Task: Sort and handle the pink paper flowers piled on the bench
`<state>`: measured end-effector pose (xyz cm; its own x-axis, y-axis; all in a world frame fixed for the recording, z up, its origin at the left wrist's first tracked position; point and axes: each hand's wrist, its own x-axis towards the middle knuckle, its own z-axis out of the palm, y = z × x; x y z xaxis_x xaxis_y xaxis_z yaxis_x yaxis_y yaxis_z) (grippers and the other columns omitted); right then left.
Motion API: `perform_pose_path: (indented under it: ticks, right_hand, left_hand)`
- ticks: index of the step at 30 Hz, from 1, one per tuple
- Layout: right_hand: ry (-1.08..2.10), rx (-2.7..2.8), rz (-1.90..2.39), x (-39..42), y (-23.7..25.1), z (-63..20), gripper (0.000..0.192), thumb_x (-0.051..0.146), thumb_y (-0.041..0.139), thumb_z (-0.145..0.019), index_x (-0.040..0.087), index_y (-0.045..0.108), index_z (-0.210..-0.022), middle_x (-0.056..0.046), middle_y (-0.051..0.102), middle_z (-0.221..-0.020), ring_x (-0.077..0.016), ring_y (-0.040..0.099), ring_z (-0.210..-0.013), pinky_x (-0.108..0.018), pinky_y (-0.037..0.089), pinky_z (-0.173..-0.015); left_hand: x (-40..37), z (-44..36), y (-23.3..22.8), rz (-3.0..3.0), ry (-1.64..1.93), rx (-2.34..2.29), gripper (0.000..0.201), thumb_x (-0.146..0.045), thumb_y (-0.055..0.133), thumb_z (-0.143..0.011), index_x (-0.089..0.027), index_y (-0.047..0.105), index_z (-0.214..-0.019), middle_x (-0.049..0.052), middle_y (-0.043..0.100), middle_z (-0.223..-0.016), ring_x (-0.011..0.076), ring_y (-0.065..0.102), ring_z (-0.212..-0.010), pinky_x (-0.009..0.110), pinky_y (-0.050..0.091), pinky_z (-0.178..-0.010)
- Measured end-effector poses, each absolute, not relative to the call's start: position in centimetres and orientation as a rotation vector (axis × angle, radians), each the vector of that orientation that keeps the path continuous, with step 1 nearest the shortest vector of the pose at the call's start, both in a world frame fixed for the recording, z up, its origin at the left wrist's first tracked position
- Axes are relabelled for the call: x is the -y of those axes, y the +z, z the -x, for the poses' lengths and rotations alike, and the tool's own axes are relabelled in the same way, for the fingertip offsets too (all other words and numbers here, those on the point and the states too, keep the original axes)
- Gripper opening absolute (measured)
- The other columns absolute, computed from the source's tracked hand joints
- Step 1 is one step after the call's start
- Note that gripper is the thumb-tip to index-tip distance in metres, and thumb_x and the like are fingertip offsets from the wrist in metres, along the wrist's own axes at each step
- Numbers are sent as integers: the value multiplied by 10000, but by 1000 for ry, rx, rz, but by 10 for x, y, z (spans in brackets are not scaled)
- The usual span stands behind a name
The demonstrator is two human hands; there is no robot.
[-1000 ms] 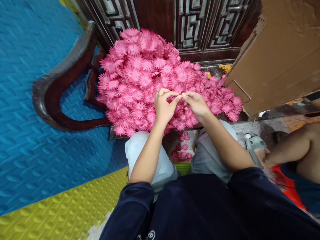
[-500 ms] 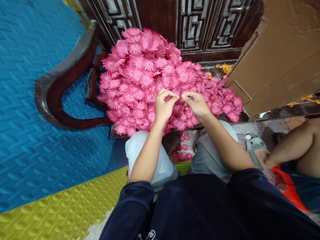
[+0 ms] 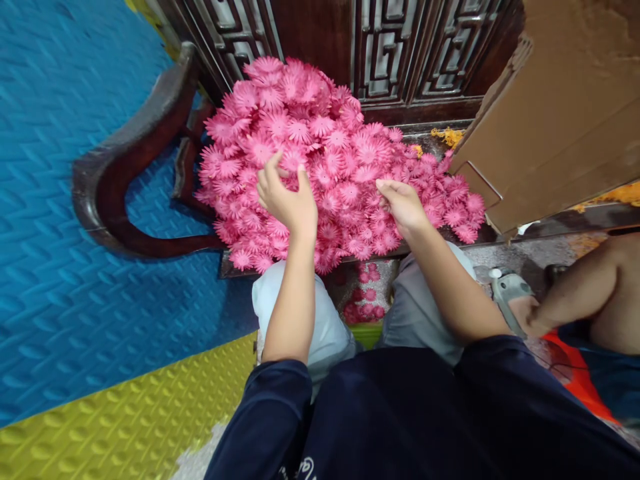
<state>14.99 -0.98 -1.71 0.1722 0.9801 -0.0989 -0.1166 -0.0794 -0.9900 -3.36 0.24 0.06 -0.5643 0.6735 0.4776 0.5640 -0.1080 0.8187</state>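
Left hand (image 3: 287, 200) spread loose over pink flowers (image 3: 320, 147), grasping none. Right hand (image 3: 403, 203) curled, contents unclear. Flowers look light, thin, crushable; pinch petal edge gently.

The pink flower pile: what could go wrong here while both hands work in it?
1. The pile of pink flowers reaches the chair seat's front edge; the left hand or right hand could push more off, as some fallen flowers already lie below.
2. The cardboard box leans close to the pile and may crush flowers.
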Motion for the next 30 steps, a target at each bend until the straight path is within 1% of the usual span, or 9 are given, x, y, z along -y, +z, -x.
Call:
perform_pose_path:
  ticks: [2, 4, 7, 10, 15, 20, 26, 28, 30]
  right_hand:
    - [1208, 989, 1265, 11, -18, -148, 269, 423, 737, -647, 183, 615, -658, 42, 525, -604, -63, 414, -537, -233, 374, -572]
    - [1223, 1052, 1245, 12, -17, -147, 283, 440, 738, -638, 178, 640, -683, 32, 557, -631, -67, 439, -564, -238, 392, -593]
    - [1224, 1154, 1217, 13, -16, -146, 320, 477, 746, -609, 179, 657, -683, 18, 594, -659, -81, 478, -602, -243, 408, -602]
    - [1201, 1189, 1195, 13, -15, -146, 340, 487, 760, -582, 177, 670, -687, 12, 609, -665, -92, 508, -633, -251, 421, -623]
    - [1171, 1225, 1176, 13, -15, -147, 349, 487, 767, -573, 163, 674, -665, 10, 617, -647, -97, 523, -641, -271, 437, -680]
    - [1118, 1258, 1175, 13, -16, -146, 338, 476, 767, -577, 163, 677, -666, -8, 653, -704, -112, 550, -685, -283, 444, -718]
    - [1181, 1273, 1191, 15, -12, -146, 385, 523, 763, -555, 161, 664, -641, 1, 628, -660, -91, 494, -611, -255, 418, -615]
    - [1181, 1261, 1194, 15, -11, -147, 389, 527, 765, -551, 163, 664, -641, 2, 621, -651, -89, 488, -606, -253, 414, -605]
    - [1177, 1247, 1200, 14, -11, -148, 395, 540, 759, -552, 168, 669, -651, -1, 626, -660, -94, 492, -615, -256, 415, -608]
  left_hand:
    - [7, 23, 0, -1640, 1652, -1915, 166, -207, 657, -782, -204, 625, -945, 7, 546, -812, 183, 513, -886, 361, 355, -903]
    - [13, 11, -3, -1845, 1492, -1660, 76, -274, 640, -802, -213, 642, -847, 2, 558, -780, 175, 541, -843, 338, 389, -853]
    - [15, 2, -11, -1961, 1345, -1426, 108, -325, 659, -783, -217, 668, -784, -1, 587, -772, 161, 564, -799, 312, 418, -798]
    - [12, 1, -16, -1948, 1290, -1409, 72, -286, 672, -765, -215, 681, -757, 4, 601, -777, 159, 569, -796, 308, 425, -781]
    - [12, 1, -17, -1928, 1287, -1400, 83, -267, 666, -757, -203, 673, -704, 13, 588, -776, 158, 559, -794, 305, 430, -773]
    - [14, -1, -16, -1945, 1335, -1376, 74, -220, 644, -757, -195, 644, -688, 10, 568, -774, 156, 550, -786, 305, 428, -776]
    - [15, -2, -17, -1977, 1341, -1319, 113, -133, 599, -758, -187, 575, -662, 1, 526, -709, 145, 515, -732, 286, 415, -726]
    - [15, -3, -16, -1926, 1358, -1267, 101, -152, 617, -762, -185, 590, -670, 0, 538, -713, 135, 517, -719, 276, 420, -714]
    - [15, -4, -15, -1815, 1380, -1248, 77, -194, 675, -735, -182, 624, -679, -2, 559, -716, 125, 524, -698, 267, 431, -700]
